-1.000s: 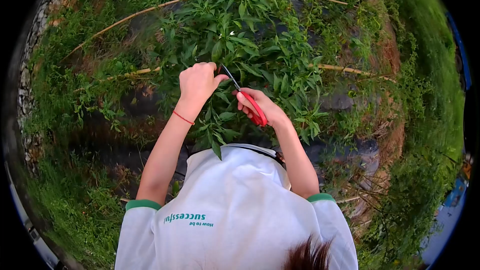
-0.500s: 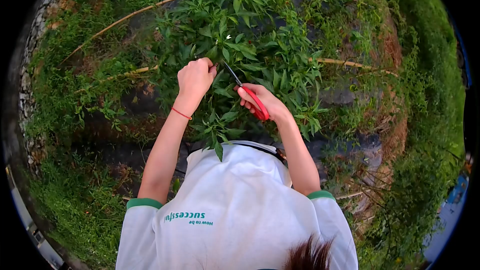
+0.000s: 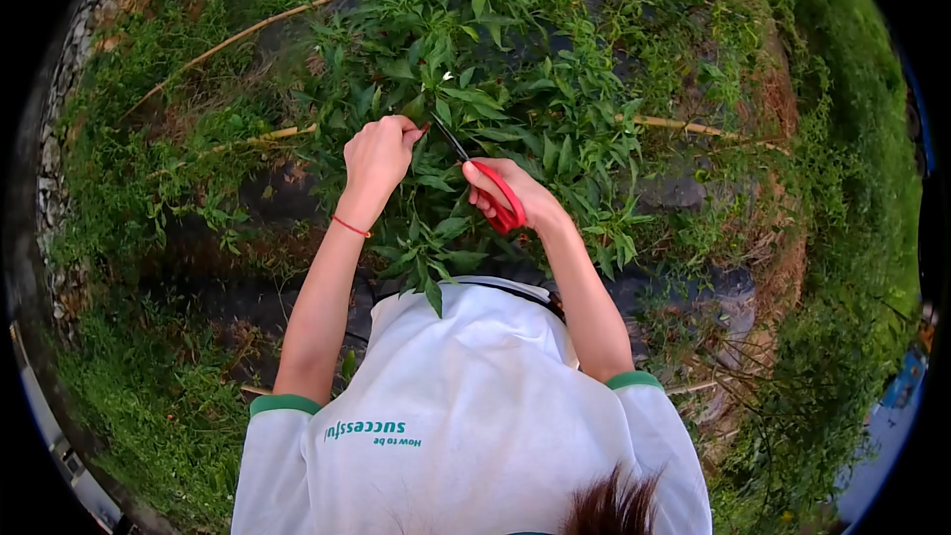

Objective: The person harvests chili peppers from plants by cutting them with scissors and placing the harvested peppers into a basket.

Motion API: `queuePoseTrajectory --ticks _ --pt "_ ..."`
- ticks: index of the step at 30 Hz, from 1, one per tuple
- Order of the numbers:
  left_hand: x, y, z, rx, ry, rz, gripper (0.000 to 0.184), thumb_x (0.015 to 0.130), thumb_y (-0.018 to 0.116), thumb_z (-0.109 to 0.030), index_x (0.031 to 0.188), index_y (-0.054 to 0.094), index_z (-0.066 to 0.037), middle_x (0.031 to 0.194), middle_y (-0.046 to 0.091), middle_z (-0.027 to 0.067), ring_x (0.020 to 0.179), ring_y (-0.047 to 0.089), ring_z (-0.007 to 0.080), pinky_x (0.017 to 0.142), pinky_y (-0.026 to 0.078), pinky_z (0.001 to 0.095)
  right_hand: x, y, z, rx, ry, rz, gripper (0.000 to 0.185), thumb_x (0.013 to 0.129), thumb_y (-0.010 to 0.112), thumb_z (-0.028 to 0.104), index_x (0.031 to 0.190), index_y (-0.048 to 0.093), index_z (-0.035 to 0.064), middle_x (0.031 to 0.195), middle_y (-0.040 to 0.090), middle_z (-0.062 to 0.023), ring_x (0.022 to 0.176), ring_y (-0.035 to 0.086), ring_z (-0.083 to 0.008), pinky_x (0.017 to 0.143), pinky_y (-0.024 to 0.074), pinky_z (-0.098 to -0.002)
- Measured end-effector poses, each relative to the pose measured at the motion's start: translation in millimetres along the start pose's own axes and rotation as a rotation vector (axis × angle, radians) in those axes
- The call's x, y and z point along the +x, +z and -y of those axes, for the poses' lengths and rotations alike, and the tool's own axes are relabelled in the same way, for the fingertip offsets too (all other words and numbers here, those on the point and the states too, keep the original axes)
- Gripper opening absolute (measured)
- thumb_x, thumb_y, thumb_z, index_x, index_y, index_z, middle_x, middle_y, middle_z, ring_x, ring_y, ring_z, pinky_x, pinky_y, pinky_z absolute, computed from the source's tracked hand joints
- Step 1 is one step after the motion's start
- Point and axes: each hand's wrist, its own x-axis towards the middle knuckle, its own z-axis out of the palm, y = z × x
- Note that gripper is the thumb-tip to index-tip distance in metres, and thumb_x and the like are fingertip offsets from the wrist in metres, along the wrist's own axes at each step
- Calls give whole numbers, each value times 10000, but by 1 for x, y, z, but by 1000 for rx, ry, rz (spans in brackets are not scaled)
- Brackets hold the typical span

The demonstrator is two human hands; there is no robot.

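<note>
My left hand [image 3: 379, 159], with a thin red band at the wrist, is pinched closed at the leafy green plant [image 3: 466, 99]. A small reddish thing [image 3: 426, 127] shows at its fingertips, too small to make out. My right hand [image 3: 520, 198] is wrapped round the red handles of the scissors [image 3: 511, 200]. The dark blades point up and left among the leaves, their tips just right of my left fingertips. A small white flower [image 3: 447, 76] is above the blades.
Bamboo poles [image 3: 684, 126] lie across the plants at both sides and higher up. Dark plastic sheeting [image 3: 669, 188] covers the soil between weeds. Stones [image 3: 61, 149] line the far left edge, and grass [image 3: 852, 139] grows at the right.
My left hand has moved slightly left, and its thumb is now tucked against the fingers. The scissors have shifted a little, and their handles look wider apart.
</note>
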Motion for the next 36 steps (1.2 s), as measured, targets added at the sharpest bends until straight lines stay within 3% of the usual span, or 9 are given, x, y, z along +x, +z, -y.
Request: queuePoseTrajectory --ticks 7,10,14,16,20,22,24,32,36 --pt "1 -3 4 -24 -50 43 144 751 566 -199 783 642 -81 698 609 123 685 586 294 591 452 369 1 0 -1 -37 -80 8 389 787 552 437 720 502 57 553 475 12 434 414 -45 383 320 -175" --pt "1 -8 3 -28 -34 15 164 773 552 -223 828 619 -83 699 606 115 676 579 299 569 439 379 -8 8 4 -140 -193 -114 374 774 600 366 894 545 15 574 477 13 465 416 -36 391 314 -176" --pt "-23 -48 -14 -192 -13 -372 168 811 541 -200 820 580 -37 553 484 -2 492 452 92 450 313 222 -59 14 12 -368 -197 -226 430 759 624 318 1016 512 -8 674 533 -38 602 478 -103 581 399 -254" --pt "-50 -79 -38 -474 22 -353 111 816 515 -139 788 551 -38 611 506 -4 495 418 64 464 332 203 -95 12 4 -184 -197 -84 438 761 630 273 1070 484 0 729 541 -33 642 469 -88 590 397 -237" --pt "-83 -89 -82 -1392 85 672 44 822 473 -63 835 444 -33 712 505 2 517 333 17 467 258 141 -178 -1 -13 266 -285 17 449 750 649 194 1122 473 15 763 527 1 679 465 -80 607 395 -211" --pt "-74 -60 -104 -1315 -149 1316 62 822 486 -66 817 431 -38 695 511 11 511 328 16 442 252 149 -204 -10 -27 324 -374 -157 496 753 641 264 1138 458 10 744 518 -6 632 452 -62 549 374 -192" --pt "-82 -8 -128 -1167 -55 1509 108 827 500 -101 822 418 -31 700 529 41 463 303 22 403 217 174 -225 -25 -50 375 -373 -405 544 751 629 337 1143 447 5 726 505 -7 566 415 -39 485 327 -171" --pt "-124 165 -160 -799 -260 1762 267 835 447 -63 1093 466 5 687 502 29 497 357 43 415 252 172 -282 -47 -99 543 -475 -931 495 807 556 342 1146 423 6 699 492 -14 528 394 -48 449 315 -164" --pt "-135 251 -141 -834 -500 1525 186 843 397 -67 925 555 -13 664 483 -14 507 411 49 418 316 179 -288 -53 -122 607 -432 -1031 504 806 558 345 1149 415 4 692 487 -10 527 394 -43 442 312 -158"
